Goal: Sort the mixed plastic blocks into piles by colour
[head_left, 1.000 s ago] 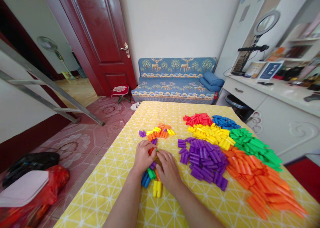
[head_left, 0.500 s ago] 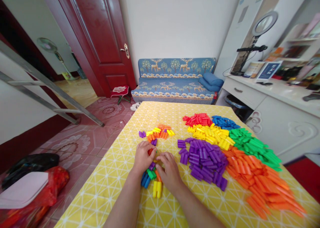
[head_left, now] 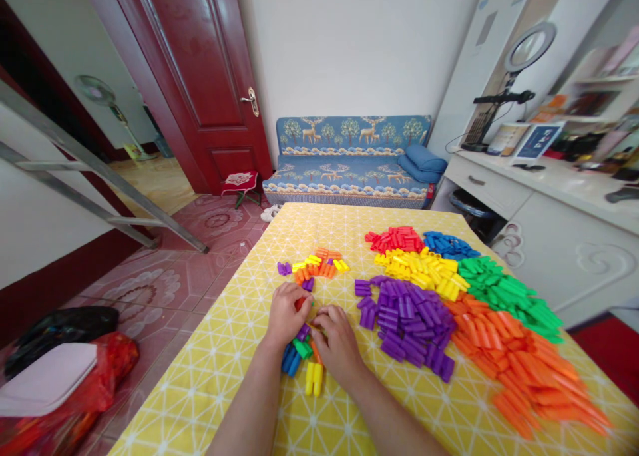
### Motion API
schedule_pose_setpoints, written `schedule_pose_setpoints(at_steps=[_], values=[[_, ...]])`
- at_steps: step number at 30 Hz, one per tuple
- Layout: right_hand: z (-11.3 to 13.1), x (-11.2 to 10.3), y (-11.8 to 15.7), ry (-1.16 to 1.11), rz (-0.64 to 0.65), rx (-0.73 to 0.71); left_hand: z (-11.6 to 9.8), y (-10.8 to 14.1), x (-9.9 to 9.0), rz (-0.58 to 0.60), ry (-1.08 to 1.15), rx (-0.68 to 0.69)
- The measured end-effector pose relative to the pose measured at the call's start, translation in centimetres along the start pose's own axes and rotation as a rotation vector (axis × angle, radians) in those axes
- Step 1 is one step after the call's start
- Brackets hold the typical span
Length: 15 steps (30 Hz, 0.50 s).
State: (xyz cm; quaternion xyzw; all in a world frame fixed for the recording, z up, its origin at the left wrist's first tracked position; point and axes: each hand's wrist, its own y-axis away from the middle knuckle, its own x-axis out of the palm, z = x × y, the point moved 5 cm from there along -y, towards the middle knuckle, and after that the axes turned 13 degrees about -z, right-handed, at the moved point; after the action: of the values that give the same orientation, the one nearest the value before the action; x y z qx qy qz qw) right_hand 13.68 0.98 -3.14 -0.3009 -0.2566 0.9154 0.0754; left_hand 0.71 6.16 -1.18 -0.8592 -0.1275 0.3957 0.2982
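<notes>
My left hand (head_left: 288, 311) curls its fingers around small plastic building blocks; a bit of a red block (head_left: 300, 303) shows under them. My right hand (head_left: 341, 344) faces it with fingers bent together; whatever lies between them is hidden. Under and between the hands are a purple block (head_left: 303, 332), a green block (head_left: 302, 348), an orange block (head_left: 315, 351) and blue blocks (head_left: 290, 361). Nearest me lies a yellow block (head_left: 314, 379). Beyond my fingers sits another purple block (head_left: 308, 284), close to a group of orange blocks (head_left: 327, 269) and yellow ones.
Sorted heaps lie to the right on the yellow tablecloth (head_left: 214, 383): purple blocks (head_left: 412, 319), orange blocks (head_left: 529, 363), green blocks (head_left: 504, 293), yellow blocks (head_left: 422, 269), red blocks (head_left: 397, 239) and blue blocks (head_left: 449, 245). A patterned sofa (head_left: 349, 170) stands past the table.
My right fingertips have drawn slightly closer together. The left hand and the blocks look the same.
</notes>
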Motion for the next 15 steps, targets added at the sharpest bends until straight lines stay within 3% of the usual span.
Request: schedule_pose_setpoints(at_steps=[15], values=[[-0.07, -0.06, 0.15, -0.023, -0.026, -0.024, 0.06, 0.07, 0.00, -0.008, 0.012, -0.013]])
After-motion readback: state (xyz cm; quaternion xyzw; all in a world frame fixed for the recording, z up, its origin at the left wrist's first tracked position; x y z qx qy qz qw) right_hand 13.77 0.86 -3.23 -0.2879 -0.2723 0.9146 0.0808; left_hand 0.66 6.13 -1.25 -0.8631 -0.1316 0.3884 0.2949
